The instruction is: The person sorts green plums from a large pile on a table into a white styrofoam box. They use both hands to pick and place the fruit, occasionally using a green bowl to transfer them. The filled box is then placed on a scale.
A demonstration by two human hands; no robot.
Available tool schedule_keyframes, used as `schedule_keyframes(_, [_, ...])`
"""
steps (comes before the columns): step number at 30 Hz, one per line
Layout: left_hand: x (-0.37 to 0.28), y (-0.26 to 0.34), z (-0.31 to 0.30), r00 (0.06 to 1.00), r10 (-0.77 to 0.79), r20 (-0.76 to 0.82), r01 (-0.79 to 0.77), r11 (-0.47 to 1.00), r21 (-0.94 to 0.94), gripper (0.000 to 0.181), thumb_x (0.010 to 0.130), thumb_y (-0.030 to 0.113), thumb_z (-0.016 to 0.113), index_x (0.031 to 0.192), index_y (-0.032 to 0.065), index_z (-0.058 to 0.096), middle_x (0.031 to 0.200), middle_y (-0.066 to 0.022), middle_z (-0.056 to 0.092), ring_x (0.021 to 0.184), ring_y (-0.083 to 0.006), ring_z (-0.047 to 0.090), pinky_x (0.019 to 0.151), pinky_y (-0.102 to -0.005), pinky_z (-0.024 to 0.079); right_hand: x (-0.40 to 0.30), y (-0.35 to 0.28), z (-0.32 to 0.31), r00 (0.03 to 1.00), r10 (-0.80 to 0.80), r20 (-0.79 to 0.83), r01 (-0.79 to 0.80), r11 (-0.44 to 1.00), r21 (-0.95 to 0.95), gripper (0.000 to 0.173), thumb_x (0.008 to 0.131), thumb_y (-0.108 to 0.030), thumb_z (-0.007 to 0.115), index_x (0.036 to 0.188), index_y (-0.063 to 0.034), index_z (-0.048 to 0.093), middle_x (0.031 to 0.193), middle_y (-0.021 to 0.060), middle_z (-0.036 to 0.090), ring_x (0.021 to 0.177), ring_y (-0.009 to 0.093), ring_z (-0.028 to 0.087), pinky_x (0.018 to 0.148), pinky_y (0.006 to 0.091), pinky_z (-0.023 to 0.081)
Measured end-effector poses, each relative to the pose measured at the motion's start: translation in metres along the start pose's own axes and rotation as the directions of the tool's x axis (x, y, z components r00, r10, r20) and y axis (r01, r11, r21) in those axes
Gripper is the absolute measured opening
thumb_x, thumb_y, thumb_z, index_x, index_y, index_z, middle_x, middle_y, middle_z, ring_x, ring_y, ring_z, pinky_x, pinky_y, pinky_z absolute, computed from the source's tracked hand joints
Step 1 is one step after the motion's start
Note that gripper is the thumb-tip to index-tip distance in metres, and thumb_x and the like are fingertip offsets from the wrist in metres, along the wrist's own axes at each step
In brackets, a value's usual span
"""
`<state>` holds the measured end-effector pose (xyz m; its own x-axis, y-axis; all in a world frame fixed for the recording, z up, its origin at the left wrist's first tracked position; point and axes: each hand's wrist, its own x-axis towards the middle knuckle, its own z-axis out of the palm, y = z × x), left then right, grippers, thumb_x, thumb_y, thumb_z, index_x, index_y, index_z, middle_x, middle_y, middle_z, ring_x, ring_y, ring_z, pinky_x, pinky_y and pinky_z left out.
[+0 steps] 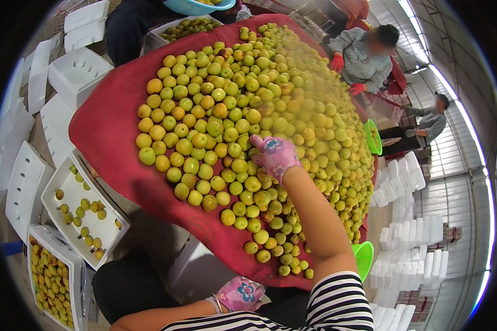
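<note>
Many round yellow-green fruits (215,127), some with brown or orange patches, lie spread over a red cloth (103,120). My right hand (277,157), in a pink flowered glove, reaches onto the middle of the fruits. Its fingers touch or rest among them, and whether one is gripped cannot be told. My left hand (242,293), in a matching glove, lies low near my lap, just off the cloth's front edge. Its fingers are mostly hidden, so its hold is unclear. A hazy smear blurs the upper right part of the fruit pile.
At the left, one white foam box (54,194) holds scattered fruits; another, plastic-lined box (72,265) is full. Empty foam boxes (80,70) stand beyond. Green basins (363,258) sit along the right edge. A person in red gloves (366,62) works across the cloth; another stands behind.
</note>
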<state>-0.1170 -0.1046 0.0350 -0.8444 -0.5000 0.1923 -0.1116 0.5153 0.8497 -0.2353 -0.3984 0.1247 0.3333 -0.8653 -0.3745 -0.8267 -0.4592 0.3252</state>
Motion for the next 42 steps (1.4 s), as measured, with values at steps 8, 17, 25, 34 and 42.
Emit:
schedule_keyframes(8, [0.003, 0.009, 0.001, 0.998, 0.001, 0.062, -0.004, 0.999, 0.042, 0.036, 0.088, 0.039, 0.054, 0.098, 0.0045, 0.059, 0.078, -0.0113, 0.065, 0.075, -0.0304, 0.065, 0.073, -0.0419, 0.05, 0.023, -0.025, 0.009, 0.955, 0.273, 0.119, -0.274, 0.962, -0.009, 0.055, 0.091, -0.026, 0.059, 0.14, -0.0102, 0.041, 0.099, 0.0149, 0.068, 0.088, 0.031, 0.067, 0.073, 0.0414, 0.053])
schedule_keyframes(17, [-0.006, 0.01, 0.003, 0.998, -0.02, 0.057, 0.016, 0.997, 0.076, 0.037, 0.089, 0.04, 0.053, 0.101, 0.0063, 0.059, 0.081, -0.0108, 0.065, 0.076, -0.0293, 0.066, 0.076, -0.0416, 0.049, -0.017, -0.04, -0.005, 0.986, 0.164, -0.036, -0.14, 0.921, 0.364, 0.032, 0.088, -0.017, 0.064, 0.119, -0.0156, 0.059, 0.114, 0.0191, 0.055, 0.099, 0.035, 0.062, 0.084, 0.0412, 0.052])
schedule_keyframes(25, [-0.004, 0.013, 0.0, 0.998, -0.035, 0.055, 0.03, 0.996, 0.088, 0.036, 0.086, 0.041, 0.055, 0.098, 0.0073, 0.059, 0.078, -0.0082, 0.064, 0.074, -0.0287, 0.066, 0.072, -0.0425, 0.048, -0.008, -0.05, 0.01, 0.973, 0.223, -0.055, -0.19, 0.917, 0.351, 0.04, 0.083, -0.037, 0.069, 0.11, -0.0069, 0.063, 0.116, 0.0198, 0.056, 0.107, 0.03, 0.058, 0.083, 0.0396, 0.052])
schedule_keyframes(34, [-0.005, 0.015, -0.003, 0.998, 0.023, 0.05, -0.025, 0.999, 0.033, 0.033, 0.085, 0.039, 0.058, 0.093, 0.0071, 0.059, 0.08, -0.0086, 0.065, 0.08, -0.0292, 0.065, 0.076, -0.0417, 0.049, -0.068, -0.039, 0.014, 0.962, 0.183, -0.2, -0.067, 0.875, 0.479, 0.049, 0.07, -0.038, 0.072, 0.097, 0.0009, 0.058, 0.095, 0.0162, 0.054, 0.096, 0.031, 0.053, 0.085, 0.0419, 0.047])
schedule_keyframes(42, [-0.004, 0.017, -0.003, 0.998, 0.056, 0.022, -0.057, 0.997, 0.05, 0.031, 0.084, 0.037, 0.059, 0.089, 0.0057, 0.059, 0.078, -0.0092, 0.064, 0.078, -0.0288, 0.065, 0.072, -0.0415, 0.05, -0.073, -0.062, 0.032, 0.979, 0.202, -0.031, -0.198, 0.974, 0.113, 0.051, 0.081, -0.025, 0.069, 0.129, -0.0168, 0.052, 0.121, 0.0111, 0.059, 0.113, 0.036, 0.05, 0.091, 0.0427, 0.049])
